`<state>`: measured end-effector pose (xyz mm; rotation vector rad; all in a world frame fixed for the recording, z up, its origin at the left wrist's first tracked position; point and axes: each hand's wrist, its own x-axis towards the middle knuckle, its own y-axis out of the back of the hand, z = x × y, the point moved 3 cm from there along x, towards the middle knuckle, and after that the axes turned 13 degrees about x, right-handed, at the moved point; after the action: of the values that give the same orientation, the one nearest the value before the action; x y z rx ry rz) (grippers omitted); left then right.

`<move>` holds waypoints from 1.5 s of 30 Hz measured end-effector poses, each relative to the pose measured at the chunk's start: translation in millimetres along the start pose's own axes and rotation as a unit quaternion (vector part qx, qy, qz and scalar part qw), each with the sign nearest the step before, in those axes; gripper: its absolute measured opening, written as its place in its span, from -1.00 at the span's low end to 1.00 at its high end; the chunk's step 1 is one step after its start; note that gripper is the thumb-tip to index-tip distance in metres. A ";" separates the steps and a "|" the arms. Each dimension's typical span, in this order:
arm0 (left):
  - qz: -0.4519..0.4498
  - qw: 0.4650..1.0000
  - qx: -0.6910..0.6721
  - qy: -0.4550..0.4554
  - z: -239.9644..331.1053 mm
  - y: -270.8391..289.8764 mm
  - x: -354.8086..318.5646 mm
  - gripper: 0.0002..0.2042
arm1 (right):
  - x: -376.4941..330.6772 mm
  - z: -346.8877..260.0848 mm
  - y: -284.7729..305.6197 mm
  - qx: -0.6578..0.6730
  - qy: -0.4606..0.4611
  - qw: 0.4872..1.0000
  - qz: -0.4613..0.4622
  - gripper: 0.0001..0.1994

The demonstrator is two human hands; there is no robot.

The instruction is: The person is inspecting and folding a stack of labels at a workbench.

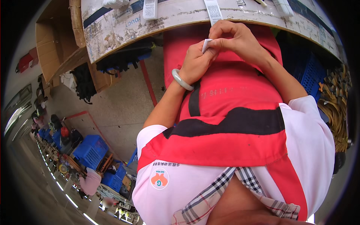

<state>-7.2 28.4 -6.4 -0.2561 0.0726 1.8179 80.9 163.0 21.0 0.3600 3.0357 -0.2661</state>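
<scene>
Head view, looking down: our two bare hands meet in front of a red apron (225, 80), just short of a worktable's (180, 14) near edge. Our left hand (197, 62) is closed, pinching a small white label (206, 46) that stands up between its thumb and fingers. Our right hand (240, 42) is curled, thumb and forefinger tips together at the label's right side. A printed white strip (213, 11) lies on the table just beyond the right fingertips; we cannot tell whether they touch it.

For good handling, we would judge, the left pinch should stay firm and low while the right fingertips work lightly along the label's edge, keeping it square and uncreased.

The table's worn edge curves past both hands, so lifting slightly before reaching forward seems wise. A stack of white strips (150, 10) lies ahead and left of the left hand. Beyond the left forearm, grey floor (125, 95) shows, giving that elbow room; a blue crate (312, 73) sits beyond the right forearm, under the table.
</scene>
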 end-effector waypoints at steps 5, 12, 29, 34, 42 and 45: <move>-0.026 0.976 -0.198 0.092 -4.8 -1.1 -3.4 -0.84 | -4.4 -17.1 -2.3 -0.007 -0.056 0.998 0.021 -0.56; 0.028 0.979 -0.179 0.089 -2.6 -1.9 -3.6 -0.83 | -19.5 -18.4 -28.9 -0.247 0.080 0.966 -0.014 -0.36; -0.052 0.995 0.065 0.047 12.0 -1.2 0.9 -0.79 | -5.4 -22.9 5.5 -0.123 0.062 0.989 0.048 -0.89; -0.030 0.993 -0.041 0.110 -3.2 3.6 -1.4 -0.78 | 6.5 -35.7 102.0 -0.532 0.213 0.765 0.293 -0.78; 0.014 0.991 -0.088 0.099 -3.0 9.1 11.9 -0.74 | 10.8 -19.5 145.4 -0.518 0.149 0.776 0.328 -0.78; 0.028 0.984 -0.143 0.103 6.3 12.5 14.8 -0.75 | 23.3 -35.0 111.0 -0.490 0.208 0.780 0.329 -0.79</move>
<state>-23.6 40.3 -4.4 -0.6508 -0.0373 1.8500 82.9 280.8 35.2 1.3905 2.6127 1.5135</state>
